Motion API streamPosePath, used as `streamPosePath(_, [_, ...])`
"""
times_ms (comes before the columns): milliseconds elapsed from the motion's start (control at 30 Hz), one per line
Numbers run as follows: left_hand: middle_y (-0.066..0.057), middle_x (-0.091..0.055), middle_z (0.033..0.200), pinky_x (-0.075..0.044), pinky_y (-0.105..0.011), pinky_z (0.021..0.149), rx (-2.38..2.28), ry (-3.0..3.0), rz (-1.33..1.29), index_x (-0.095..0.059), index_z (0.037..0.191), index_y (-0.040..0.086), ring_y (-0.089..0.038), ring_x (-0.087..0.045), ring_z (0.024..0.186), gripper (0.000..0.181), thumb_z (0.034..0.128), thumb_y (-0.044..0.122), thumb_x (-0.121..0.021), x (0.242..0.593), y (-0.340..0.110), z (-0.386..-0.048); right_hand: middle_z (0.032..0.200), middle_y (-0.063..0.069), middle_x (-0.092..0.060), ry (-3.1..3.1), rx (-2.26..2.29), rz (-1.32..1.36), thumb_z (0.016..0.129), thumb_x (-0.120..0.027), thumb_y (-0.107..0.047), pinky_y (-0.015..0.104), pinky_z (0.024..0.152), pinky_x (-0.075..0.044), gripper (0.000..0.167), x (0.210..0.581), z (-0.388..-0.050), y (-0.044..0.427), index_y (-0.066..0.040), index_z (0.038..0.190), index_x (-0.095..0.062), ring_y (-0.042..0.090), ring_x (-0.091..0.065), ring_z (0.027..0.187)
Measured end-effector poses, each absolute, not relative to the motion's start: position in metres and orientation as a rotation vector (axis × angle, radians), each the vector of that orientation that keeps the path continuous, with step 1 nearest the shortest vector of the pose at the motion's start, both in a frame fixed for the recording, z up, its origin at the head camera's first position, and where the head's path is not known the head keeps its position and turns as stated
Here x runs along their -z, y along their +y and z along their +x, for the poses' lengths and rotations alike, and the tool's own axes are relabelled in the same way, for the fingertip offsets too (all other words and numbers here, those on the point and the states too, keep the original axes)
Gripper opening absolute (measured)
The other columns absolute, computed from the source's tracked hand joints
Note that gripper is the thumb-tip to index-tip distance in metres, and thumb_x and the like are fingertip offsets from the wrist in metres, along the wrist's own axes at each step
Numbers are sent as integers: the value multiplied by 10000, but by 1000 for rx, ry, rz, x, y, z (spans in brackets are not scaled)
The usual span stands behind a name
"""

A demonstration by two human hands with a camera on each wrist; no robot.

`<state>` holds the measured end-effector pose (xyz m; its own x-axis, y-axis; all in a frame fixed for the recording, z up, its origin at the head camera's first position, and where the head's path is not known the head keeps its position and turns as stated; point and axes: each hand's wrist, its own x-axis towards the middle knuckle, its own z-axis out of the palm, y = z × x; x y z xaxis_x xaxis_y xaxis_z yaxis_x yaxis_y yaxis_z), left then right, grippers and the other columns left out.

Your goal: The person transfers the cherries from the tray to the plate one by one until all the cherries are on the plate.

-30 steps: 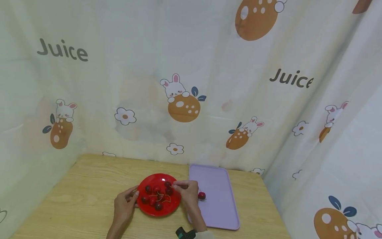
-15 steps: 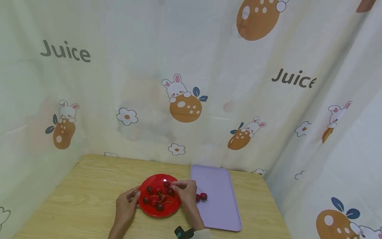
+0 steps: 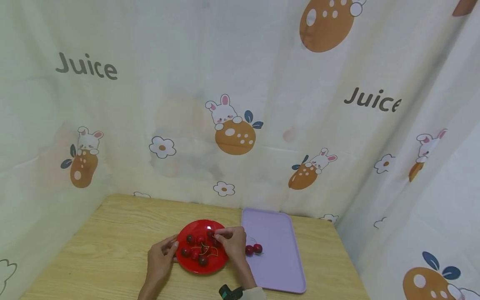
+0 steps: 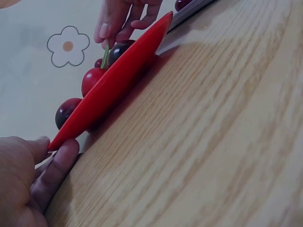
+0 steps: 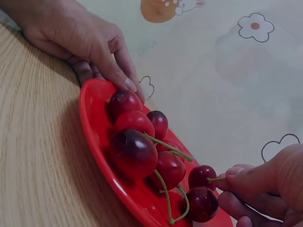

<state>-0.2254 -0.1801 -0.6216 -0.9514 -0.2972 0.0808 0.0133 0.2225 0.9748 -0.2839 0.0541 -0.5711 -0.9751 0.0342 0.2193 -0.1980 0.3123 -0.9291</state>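
A red plate [image 3: 193,228] with several dark red cherries [image 3: 203,261] on it stands on the wooden table. My left hand [image 3: 160,258] grips its left rim; in the left wrist view the thumb lies on top and fingers are underneath. At the plate's right side, my right hand [image 3: 234,243] pinches the green stem of a cherry [image 5: 201,177] between thumb and fingertip. That cherry is still among the others, close against another cherry [image 5: 202,205]. Green stems [image 5: 169,198] of other cherries lie across the plate.
Right of the plate lies a lilac tray [image 3: 275,266], with two cherries [image 3: 257,248] near its left edge, beside my right wrist. A printed curtain [image 3: 180,104] hangs behind and on both sides of the table [image 3: 112,241].
My right hand has shifted slightly left over the plate, uncovering a second cherry on the tray. My left hand keeps its hold on the rim. The head view has drifted a little.
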Motion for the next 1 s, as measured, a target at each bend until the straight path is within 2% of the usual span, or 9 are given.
streamPosePath(167, [-273,-780,1170,-691,-265,615,1784,-2250,266,-693,1426,-19,-123,-748,719,354,1078,44,-672,622,-180,-226,820,80,-839,-2432,-1539,261,842,-900,43,149,666,-598,100,571,-285,52,-47,881,-881,103,-755,769])
streamPosePath(367, [-275,-779,1178,-693,-267,618,1794,-2247,281,-692,1429,-15,-130,-754,725,358,1076,37,-673,622,-180,-225,824,19,-844,-2535,-1339,318,848,-909,-4,176,619,-462,124,573,-285,50,-127,849,-890,32,-647,744])
streamPosePath(633, [-263,-785,1171,-688,-265,609,1779,-2259,285,-695,1432,-1,-143,-748,712,355,1081,47,-669,623,-179,-226,862,-8,-848,-2634,-1191,396,874,-897,-43,189,606,-412,116,572,-281,48,-146,926,-901,40,-584,741])
streamPosePath(733, [-254,-786,1165,-690,-265,614,1783,-2255,283,-698,1432,6,-144,-749,718,355,1080,49,-671,623,-179,-226,866,-13,-848,-2646,-1147,441,875,-901,-53,192,611,-424,119,571,-280,48,-143,952,-901,58,-597,753])
streamPosePath(1000, [-260,-784,1157,-696,-269,630,1791,-2246,255,-689,1435,-7,-142,-768,737,364,1074,29,-671,624,-181,-226,887,-5,-851,-2646,-1164,515,886,-906,-85,197,684,-577,109,569,-276,48,-124,987,-896,57,-692,782])
